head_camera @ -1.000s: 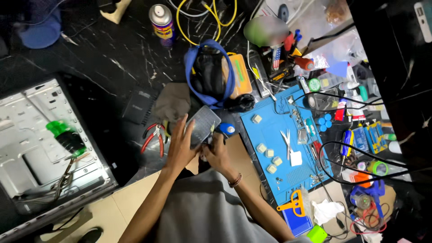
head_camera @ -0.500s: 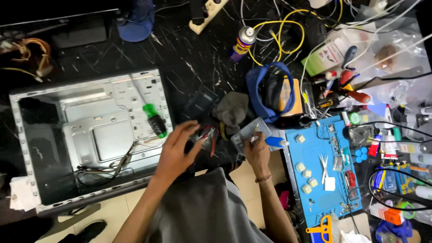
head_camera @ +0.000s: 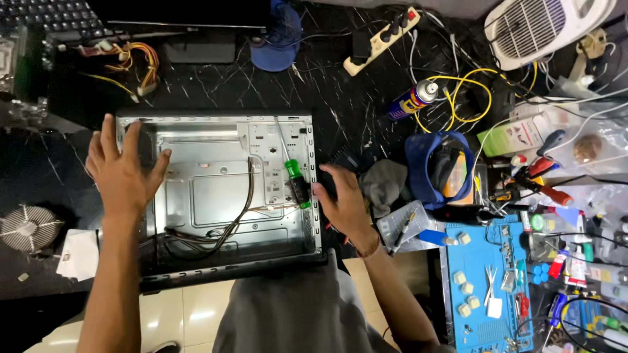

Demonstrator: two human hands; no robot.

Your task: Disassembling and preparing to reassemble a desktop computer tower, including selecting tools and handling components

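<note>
An open metal computer case (head_camera: 216,189) lies flat on the black marble table, with loose cables inside it. My left hand (head_camera: 121,170) is spread open over the case's left wall. My right hand (head_camera: 343,199) is open at the case's right wall, fingers apart. A green-handled screwdriver (head_camera: 296,176) lies on the case's right rim, just left of my right hand. Neither hand holds anything.
A blue work mat (head_camera: 490,281) with small parts lies at the right. A clear parts box (head_camera: 405,225), a blue cap (head_camera: 438,170), a spray can (head_camera: 412,99), a power strip (head_camera: 383,33), yellow cable (head_camera: 471,91) and a round fan (head_camera: 26,225) surround the case.
The view has swung left, so the case is now central. My hands let go of the small grey part and moved to the case's two sides.
</note>
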